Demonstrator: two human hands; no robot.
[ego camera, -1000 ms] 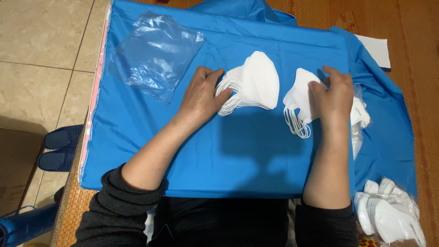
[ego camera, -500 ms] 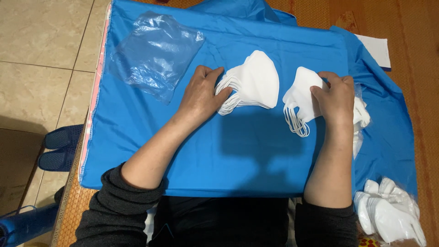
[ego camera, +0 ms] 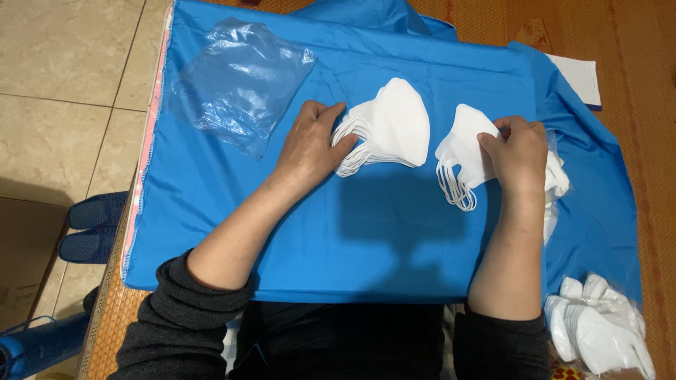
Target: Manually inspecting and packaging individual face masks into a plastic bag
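Both hands rest on the blue cloth (ego camera: 338, 232), which I take as my landmark. Nearest me on it, my left hand (ego camera: 310, 141) lies flat with fingers loosely curled, the fingertips pressing the left edge of a fanned mask stack (ego camera: 391, 127) at the cloth's middle. My right hand (ego camera: 517, 151) pinches a second mask bundle (ego camera: 461, 151) toward the cloth's right side, thumb and fingers closed on its upper right edge while the ear loops hang free toward me.

Compared with a second ago, the right hand has slid off the top of the bundle and toward its right edge, so more of the white face shows and the grip has gone from a flat press to a pinch. The left hand and the stack have hardly moved. I judge that the bundle is being squared up or a mask picked off it, while the stack is simply held steady.

Off the cloth's near right corner sits a bagged mask pack (ego camera: 598, 327). At the far left of the cloth lies an empty clear bag (ego camera: 239, 84), well apart from both hands. Beyond the cloth's far right corner, a white paper (ego camera: 581, 77) lies on the mat.
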